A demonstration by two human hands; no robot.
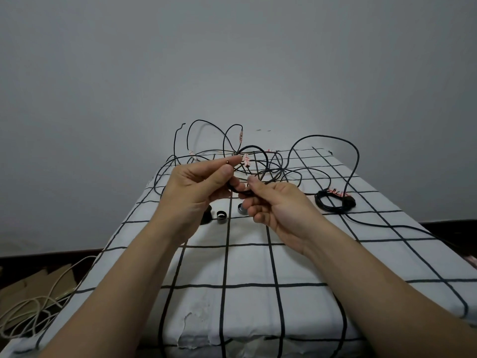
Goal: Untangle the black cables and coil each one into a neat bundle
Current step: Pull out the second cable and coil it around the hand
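A tangle of black cables point(268, 166) with pink-and-white tags lies at the far end of the checked table point(247, 267), loops rising above it. My left hand point(196, 187) pinches a cable end between thumb and forefinger, lifted over the table. My right hand point(276, 205) grips a black cable stretch just right of it. A coiled black cable bundle point(333, 202) with a red tag lies to the right, and one long loop arcs up from it.
Small dark rings, one point(222, 217) and another point(242, 209), sit on the cloth under my hands, with a black cap point(206, 215) beside them. Pale cords point(33, 306) and cardboard lie on the floor at left. A grey wall stands behind.
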